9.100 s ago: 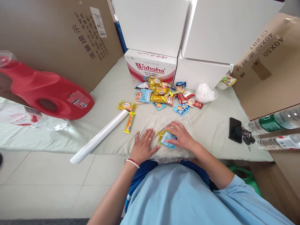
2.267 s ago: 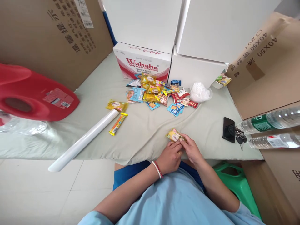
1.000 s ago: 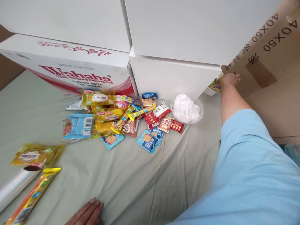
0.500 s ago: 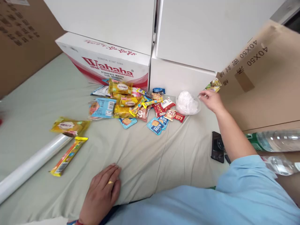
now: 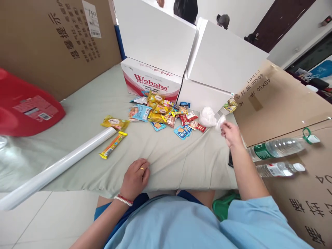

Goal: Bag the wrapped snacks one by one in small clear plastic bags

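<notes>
My right hand (image 5: 230, 133) pinches a thin, crumpled white piece (image 5: 220, 122) between thumb and fingers; whether it is plastic or tissue I cannot tell. It sits right beside a rounded white wad (image 5: 207, 117) on the cloth. My left hand (image 5: 136, 176) rests palm down near the table's front edge, fingers loosely bent, holding nothing. Beyond the hands lies a pile of snacks: yellow-wrapped cakes (image 5: 158, 109), a light blue packet (image 5: 142, 112), small red packets (image 5: 191, 116) and blue sachets (image 5: 183, 131). Nearer my left hand are a yellow-and-orange snack bar (image 5: 113, 145) and another yellow packet (image 5: 114, 122).
A long clear-film roll (image 5: 64, 164) lies at the left, near a red jug (image 5: 31, 103). White boxes (image 5: 223, 55) and a Wahaha carton (image 5: 153, 81) line the back. Cardboard (image 5: 275, 103) stands right, beside two water bottles (image 5: 278, 148). A dark phone (image 5: 230, 159) is partly hidden by my right arm.
My right hand has closed on the white piece beside the wad, drawing it out toward me. My left hand stays on the cloth, its fingers more bent. The view has tilted up and widened.
</notes>
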